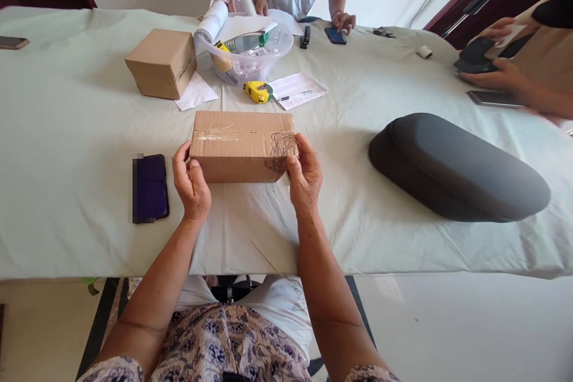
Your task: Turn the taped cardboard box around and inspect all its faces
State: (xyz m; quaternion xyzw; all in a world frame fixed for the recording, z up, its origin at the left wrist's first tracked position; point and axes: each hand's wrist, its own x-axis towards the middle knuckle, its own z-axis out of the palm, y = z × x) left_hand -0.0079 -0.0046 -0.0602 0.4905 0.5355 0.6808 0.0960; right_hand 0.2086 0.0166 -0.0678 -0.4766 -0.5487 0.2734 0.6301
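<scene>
A closed brown cardboard box (242,140) is between my two hands at the middle of the table. My left hand (191,182) grips its left end, thumb on the near side. Around the right end, my right hand (307,173) closes with its thumb at the front corner. Dark scribbled lines mark the box near that corner, and a shiny strip of tape runs along its top left. Whether the box rests on the cloth or is slightly raised, I cannot tell. Left of my left hand lies a dark purple phone (151,188).
Beyond the box are another cardboard box (163,62), a yellow tape measure (258,92), paper with a pen (299,91) and a filled clear basin (286,48). A dark grey case (456,167) lies right. One person touches a phone (335,36); another holds a dark object (477,57).
</scene>
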